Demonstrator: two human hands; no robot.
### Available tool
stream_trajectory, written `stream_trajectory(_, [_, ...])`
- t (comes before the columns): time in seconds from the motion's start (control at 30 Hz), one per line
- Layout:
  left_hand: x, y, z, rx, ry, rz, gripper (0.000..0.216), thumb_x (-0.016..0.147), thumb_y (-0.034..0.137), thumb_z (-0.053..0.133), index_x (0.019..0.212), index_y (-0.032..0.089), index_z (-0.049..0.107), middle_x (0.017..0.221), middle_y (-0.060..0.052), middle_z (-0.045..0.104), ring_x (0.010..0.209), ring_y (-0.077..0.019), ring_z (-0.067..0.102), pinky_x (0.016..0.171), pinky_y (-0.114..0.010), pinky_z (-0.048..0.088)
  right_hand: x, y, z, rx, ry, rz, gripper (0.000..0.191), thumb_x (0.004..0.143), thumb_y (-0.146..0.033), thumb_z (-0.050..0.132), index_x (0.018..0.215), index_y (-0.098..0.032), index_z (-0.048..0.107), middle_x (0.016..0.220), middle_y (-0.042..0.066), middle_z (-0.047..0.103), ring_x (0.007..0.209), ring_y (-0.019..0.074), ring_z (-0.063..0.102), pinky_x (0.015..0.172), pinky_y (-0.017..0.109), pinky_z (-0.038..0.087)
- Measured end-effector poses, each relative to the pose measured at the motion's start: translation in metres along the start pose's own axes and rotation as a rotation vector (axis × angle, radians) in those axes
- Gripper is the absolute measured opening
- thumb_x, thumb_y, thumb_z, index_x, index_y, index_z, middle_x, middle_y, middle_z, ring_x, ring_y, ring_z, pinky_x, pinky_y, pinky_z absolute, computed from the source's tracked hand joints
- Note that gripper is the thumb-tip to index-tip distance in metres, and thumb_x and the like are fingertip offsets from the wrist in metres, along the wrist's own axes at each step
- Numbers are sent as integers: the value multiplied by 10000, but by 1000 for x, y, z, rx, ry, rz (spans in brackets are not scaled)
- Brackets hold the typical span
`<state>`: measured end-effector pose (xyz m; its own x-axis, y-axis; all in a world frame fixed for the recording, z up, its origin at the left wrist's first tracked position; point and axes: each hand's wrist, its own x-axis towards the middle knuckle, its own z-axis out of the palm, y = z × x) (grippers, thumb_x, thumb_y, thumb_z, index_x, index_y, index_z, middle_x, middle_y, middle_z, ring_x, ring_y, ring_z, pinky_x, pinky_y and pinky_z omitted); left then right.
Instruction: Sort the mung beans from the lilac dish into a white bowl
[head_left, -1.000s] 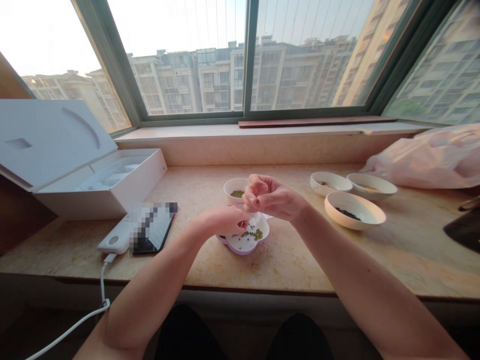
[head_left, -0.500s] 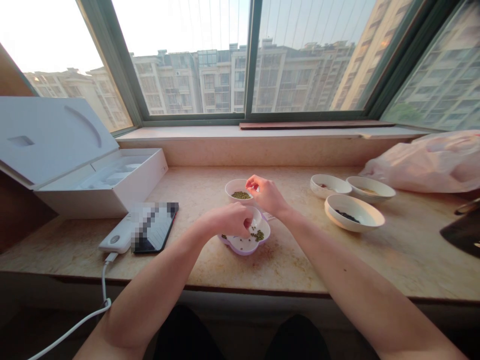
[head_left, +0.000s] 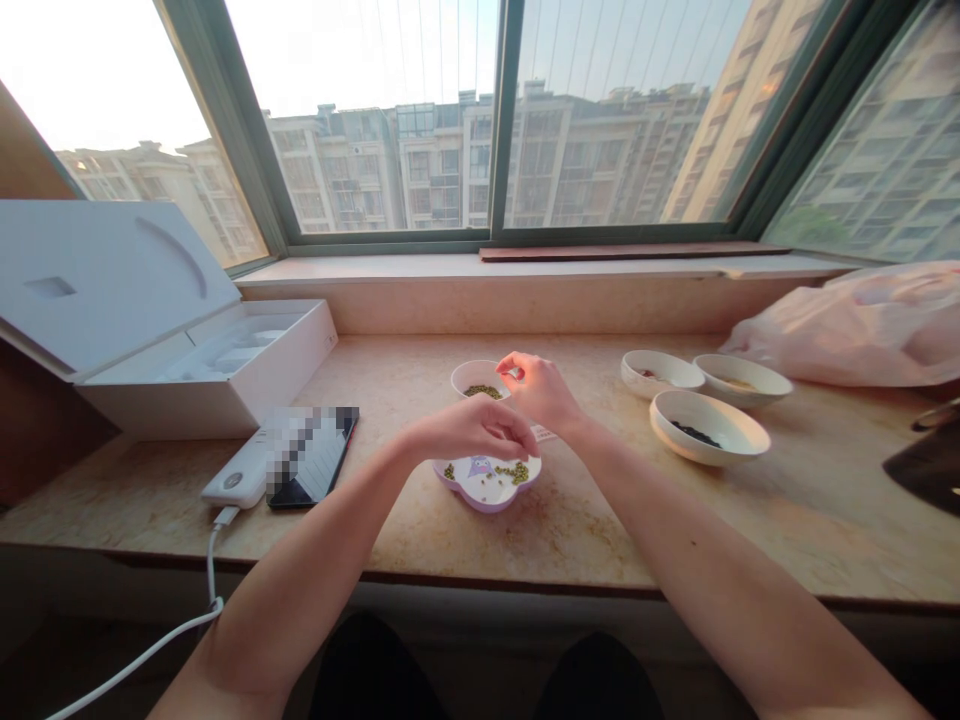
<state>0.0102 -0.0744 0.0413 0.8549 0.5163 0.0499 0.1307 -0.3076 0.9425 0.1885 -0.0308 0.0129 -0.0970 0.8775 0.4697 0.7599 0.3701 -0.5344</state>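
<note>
Pinching thumb and fingertips together, a person's right hand [head_left: 541,392] hangs at centre frame, just over the rim of a small white bowl [head_left: 466,376], wrist bent and forearm rising from the lower right; whether a bean sits in the pinch is too small to tell. The left hand [head_left: 474,428] arches palm-down just beside it, fingers curled over the upper edge of a lilac-rimmed, flower-shaped white dish [head_left: 487,498]; the fingertips are hidden, so any grip cannot be told. Green mung beans [head_left: 482,391] lie in the bowl, and more mung beans [head_left: 514,473] are scattered on the dish beside a small cartoon print. Both vessels stand on a veined stone windowsill [head_left: 577,545]. To the right sit three pale bowls, the nearest [head_left: 709,427] holding dark seeds, with a pink plastic bag [head_left: 855,325] at upper right. To the left lie a pixelated phone [head_left: 315,458], a white power bank [head_left: 232,483] with its white cable [head_left: 150,645] trailing to lower left, and an open white box [head_left: 202,365]. Apartment blocks [head_left: 585,160] rise beyond the window [head_left: 499,130].
</note>
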Motion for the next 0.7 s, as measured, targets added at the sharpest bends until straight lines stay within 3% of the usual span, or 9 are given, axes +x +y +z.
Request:
stream_trajectory(0.17, [-7,7,-7,-409,75,89,245,713,327,846,820,128,751,725,-34,693,682,-109,612,680,-249,475,0,-6,-8,43,44,-13,137,865,-174,583,908,-197,710,963,40,764,746,162,633,735,293,472])
stream_trajectory(0.33, [-8,9,-6,-568,76,200,274,681,332,883,708,121,710,648,-27,652,616,-109,595,632,-256,471,-3,-19,-19,106,-4,-3,137,851,-172,593,902,-172,720,866,47,755,688,151,627,672,274,463])
stream_trajectory(0.4, [-9,9,-5,-595,75,219,296,669,342,890,690,124,691,633,-19,633,596,-108,579,608,-255,467,-5,-24,-23,159,-145,-11,133,832,-188,613,892,-162,728,796,41,742,686,159,635,630,264,450])
stream_trajectory(0.57, [-10,7,-6,-624,117,246,361,638,394,900,661,135,650,574,2,579,544,-107,538,534,-243,435,-14,-26,-18,264,-737,-172,131,767,-281,707,756,-156,745,737,27,724,690,162,637,587,241,433])
stream_trajectory(0.7, [-10,6,-8,-622,142,244,364,635,402,895,666,142,643,574,10,570,534,-104,537,528,-241,423,-23,-28,-8,178,-960,-215,167,713,-259,753,856,-180,782,799,17,730,720,151,627,597,229,432])
